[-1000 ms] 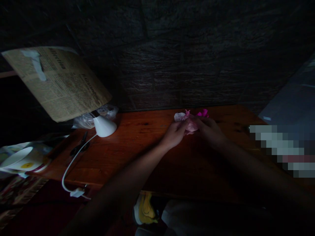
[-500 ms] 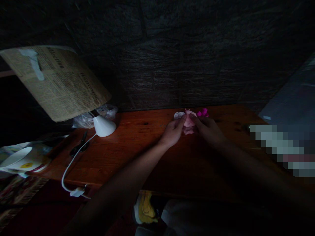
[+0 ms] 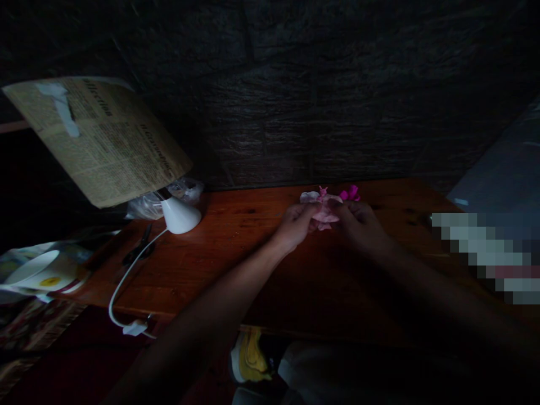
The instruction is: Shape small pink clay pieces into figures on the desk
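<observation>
Over the far part of the wooden table [image 3: 228,247], my left hand [image 3: 296,225] and my right hand [image 3: 358,225] face each other. Between them is a pale pink artificial flower [image 3: 327,211], its thin petals pinched by thumbs and fingers from both sides. A small pink knobbed piece [image 3: 323,192] sticks up at its top edge. Just behind my left hand lies a whitish petal-like piece [image 3: 309,197]. Beyond my right hand is a bright magenta flower-like piece [image 3: 351,193]. Dim light hides most of the fingertips.
A white-based lamp [image 3: 180,216] with a newsprint shade [image 3: 101,146] stands at left. Behind its base lies a clear plastic bag [image 3: 189,190]. Dark scissors [image 3: 139,250] rest beside the white cord [image 3: 122,281]. A white tub [image 3: 46,273] sits at far left. A dark wall [image 3: 274,112] rises behind.
The pink petals have been spread wider and flatter between my hands, and the knobbed piece now shows more clearly above them. Both hands keep nearly the same place.
</observation>
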The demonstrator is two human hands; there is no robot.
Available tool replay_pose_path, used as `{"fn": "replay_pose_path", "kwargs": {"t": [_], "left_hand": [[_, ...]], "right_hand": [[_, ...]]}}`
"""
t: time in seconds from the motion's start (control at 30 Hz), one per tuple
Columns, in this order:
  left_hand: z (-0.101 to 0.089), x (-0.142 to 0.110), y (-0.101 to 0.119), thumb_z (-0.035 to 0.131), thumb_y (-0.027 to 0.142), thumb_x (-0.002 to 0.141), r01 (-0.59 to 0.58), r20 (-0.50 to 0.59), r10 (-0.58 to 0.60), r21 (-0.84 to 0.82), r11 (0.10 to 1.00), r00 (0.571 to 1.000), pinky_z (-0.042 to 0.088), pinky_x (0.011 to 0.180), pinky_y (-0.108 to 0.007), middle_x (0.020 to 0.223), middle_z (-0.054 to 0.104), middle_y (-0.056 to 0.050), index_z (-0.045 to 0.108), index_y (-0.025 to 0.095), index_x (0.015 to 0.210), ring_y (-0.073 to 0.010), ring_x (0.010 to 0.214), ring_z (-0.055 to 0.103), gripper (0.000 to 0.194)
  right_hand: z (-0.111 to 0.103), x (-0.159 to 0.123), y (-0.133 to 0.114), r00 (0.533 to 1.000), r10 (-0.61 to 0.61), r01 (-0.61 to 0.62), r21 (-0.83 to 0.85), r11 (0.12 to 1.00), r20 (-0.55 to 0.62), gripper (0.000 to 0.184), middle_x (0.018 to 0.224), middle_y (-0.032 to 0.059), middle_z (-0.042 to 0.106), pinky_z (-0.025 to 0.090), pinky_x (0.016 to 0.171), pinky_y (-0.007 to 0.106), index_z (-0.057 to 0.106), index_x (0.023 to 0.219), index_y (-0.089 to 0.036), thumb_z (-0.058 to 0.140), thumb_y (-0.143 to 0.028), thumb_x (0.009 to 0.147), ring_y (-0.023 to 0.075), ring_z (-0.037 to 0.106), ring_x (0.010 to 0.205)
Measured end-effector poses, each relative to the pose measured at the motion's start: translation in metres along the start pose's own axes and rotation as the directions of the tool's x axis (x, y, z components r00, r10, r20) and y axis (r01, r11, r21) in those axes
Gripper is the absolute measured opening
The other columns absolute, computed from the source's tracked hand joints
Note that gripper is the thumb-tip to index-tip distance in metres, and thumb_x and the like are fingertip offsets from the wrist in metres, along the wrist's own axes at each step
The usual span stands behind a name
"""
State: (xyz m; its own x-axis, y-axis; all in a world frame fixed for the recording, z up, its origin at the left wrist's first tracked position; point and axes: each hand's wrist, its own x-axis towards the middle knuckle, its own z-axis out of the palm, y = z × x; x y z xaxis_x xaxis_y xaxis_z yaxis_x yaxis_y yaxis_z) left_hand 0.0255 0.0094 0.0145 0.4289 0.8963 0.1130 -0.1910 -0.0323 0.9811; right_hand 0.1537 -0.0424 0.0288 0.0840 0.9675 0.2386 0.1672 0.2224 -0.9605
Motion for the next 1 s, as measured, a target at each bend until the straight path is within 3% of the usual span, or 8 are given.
{"fn": "replay_pose_path", "kwargs": {"t": [0.17,0.4,0.53,0.67,0.83,1.0], "left_hand": [[0.001,0.001,-0.003,0.063,0.049,0.081,0.037,0.000,-0.037,-0.078,0.996,0.999,0.023,0.046,-0.021,0.048,0.041,0.006,0.055,0.016,0.063,-0.0043,0.043,0.031,0.039],[-0.001,0.006,-0.002,0.069,0.051,0.081,-0.054,-0.092,0.041,-0.144,0.988,0.995,0.027,0.048,-0.018,0.058,0.050,0.005,0.060,0.017,0.079,-0.0046,0.048,0.038,0.035],[-0.001,0.006,-0.001,0.071,0.053,0.080,-0.060,-0.088,0.049,-0.129,0.990,0.995,0.027,0.046,-0.018,0.055,0.047,0.006,0.058,0.017,0.076,-0.0043,0.048,0.036,0.039],[0.003,0.003,0.000,0.073,0.051,0.079,-0.050,-0.059,0.043,-0.112,0.992,0.997,0.026,0.045,-0.019,0.056,0.048,0.006,0.056,0.016,0.073,-0.0034,0.047,0.036,0.039],[0.001,0.005,-0.001,0.075,0.046,0.078,-0.083,-0.115,0.070,-0.113,0.990,0.991,0.025,0.043,-0.020,0.058,0.052,0.006,0.061,0.016,0.082,-0.0033,0.044,0.038,0.034],[-0.005,0.010,-0.008,0.078,0.048,0.073,-0.074,-0.218,0.054,-0.083,0.994,0.974,0.030,0.045,-0.020,0.060,0.057,0.004,0.062,0.015,0.078,-0.0044,0.046,0.044,0.037]], "right_hand": [[-0.001,0.002,0.008,0.998,0.019,-0.018,0.021,1.000,-0.052,0.054,0.053,-0.0004,0.049,0.032,0.048,0.029,0.055,0.061,-0.024,0.058,-0.074,0.079,0.0136,0.041,0.050],[-0.002,0.006,0.008,0.998,-0.015,0.012,-0.043,0.999,-0.066,0.064,0.052,-0.0021,0.046,0.036,0.051,0.027,0.051,0.057,-0.021,0.054,-0.082,0.076,0.0121,0.045,0.051],[-0.003,0.009,0.012,0.988,0.030,-0.015,0.102,0.995,-0.149,0.052,0.059,-0.0021,0.054,0.043,0.052,0.027,0.056,0.068,-0.022,0.069,-0.072,0.072,0.0123,0.050,0.052],[-0.005,0.011,0.016,0.988,0.077,-0.039,0.268,0.963,-0.132,0.044,0.062,-0.0026,0.057,0.047,0.052,0.029,0.060,0.077,-0.023,0.079,-0.062,0.068,0.0139,0.054,0.053],[-0.006,0.011,0.011,0.983,0.152,-0.106,0.357,0.928,-0.106,0.040,0.055,-0.0052,0.051,0.039,0.048,0.024,0.061,0.071,-0.022,0.084,-0.054,0.065,0.0095,0.046,0.049],[-0.006,0.011,0.009,0.979,0.197,-0.164,0.382,0.909,-0.048,0.043,0.058,-0.0063,0.050,0.033,0.048,0.022,0.061,0.069,-0.021,0.089,-0.051,0.056,0.0068,0.042,0.050]]}}
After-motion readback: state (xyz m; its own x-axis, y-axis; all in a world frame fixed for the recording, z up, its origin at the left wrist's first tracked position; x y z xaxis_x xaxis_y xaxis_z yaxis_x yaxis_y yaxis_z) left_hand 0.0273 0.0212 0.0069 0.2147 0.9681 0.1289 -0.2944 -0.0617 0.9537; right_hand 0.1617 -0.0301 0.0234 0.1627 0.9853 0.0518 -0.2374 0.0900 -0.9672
